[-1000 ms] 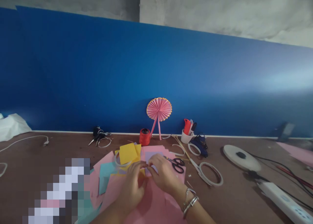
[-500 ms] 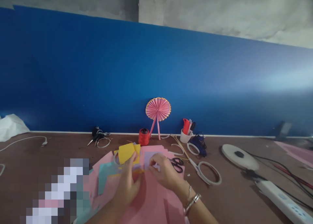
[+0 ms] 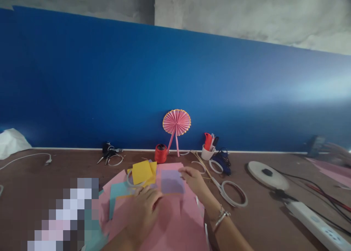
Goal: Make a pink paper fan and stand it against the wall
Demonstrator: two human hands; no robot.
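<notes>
My left hand (image 3: 146, 209) rests over the pink paper (image 3: 170, 225) with its fingers curled; whether anything is inside them is hidden. My right hand (image 3: 193, 179) is closed in a pinch at the upper right edge of a lavender paper square (image 3: 172, 181). Something small and pale shows by its fingertips, too small to name. Yellow paper squares (image 3: 142, 172) overlap a white tape roll (image 3: 130, 179) just beyond my left hand. Teal paper (image 3: 116, 196) sticks out from under the pink sheets on the left.
A pink pleated paper fan (image 3: 177, 123) leans on the blue partition (image 3: 109, 79). Before it stand a red thread spool (image 3: 160, 154) and a white pen cup (image 3: 207, 153). Rightward lie a tape roll (image 3: 234, 194), a white disc (image 3: 267, 175) and a power strip (image 3: 315, 221). Keys (image 3: 109, 154) lie left.
My left hand has drawn back toward me and its fingers have curled. My right hand has moved right and away from me, covering the black scissors. A blurred hand now shows at the far right.
</notes>
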